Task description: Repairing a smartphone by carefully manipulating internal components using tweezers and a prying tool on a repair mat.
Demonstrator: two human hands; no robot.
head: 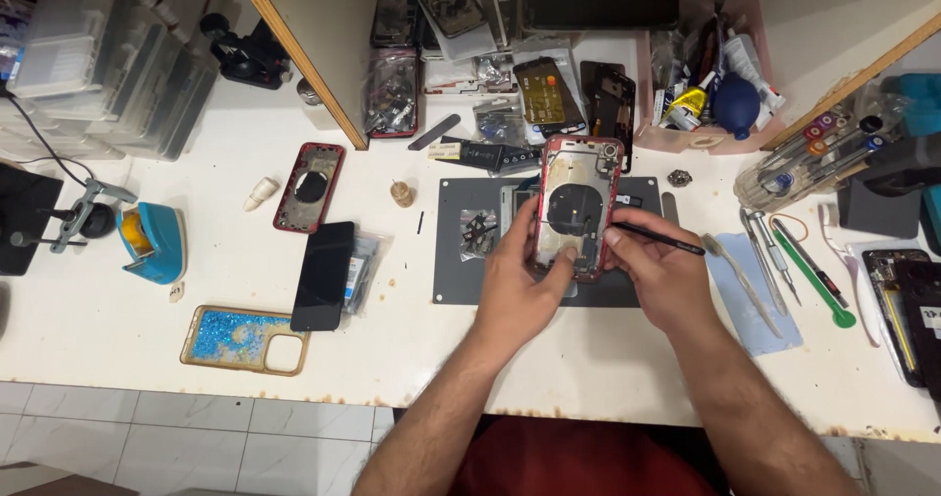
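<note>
Opened red phone housing: long axis away from body, gripped at lower-left edge by left hand; right hand pinches black stylus, tip at its right edge.

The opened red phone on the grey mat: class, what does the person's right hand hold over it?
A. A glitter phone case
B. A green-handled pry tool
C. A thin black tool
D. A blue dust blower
C: the right hand grips a thin black tool with its tip at the edge of the opened red phone, which the left hand steadies on the grey mat.
</note>
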